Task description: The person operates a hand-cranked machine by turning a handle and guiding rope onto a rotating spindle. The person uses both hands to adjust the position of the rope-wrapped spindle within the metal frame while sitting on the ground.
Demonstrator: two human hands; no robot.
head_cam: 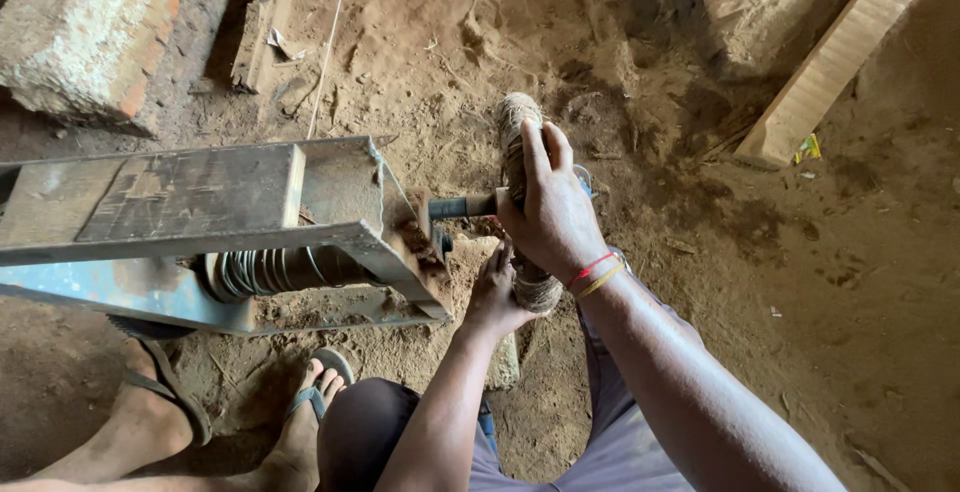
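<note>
- While the right hand [553,214] wraps its fingers around the twine-wound spool [518,177], the left hand [493,297] cups it underneath, fingers curled.
- Small yellow-green wrapper [808,148] lying by the wooden plank [838,52].

Sandy floor [840,282] under plank [840,52], brick [80,32]

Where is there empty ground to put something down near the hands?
Bare sandy ground lies right of the right hand, below the wooden plank. It is crowded left of the twine-wrapped wheel: the metal frame, the left hand and sandalled feet.
</note>
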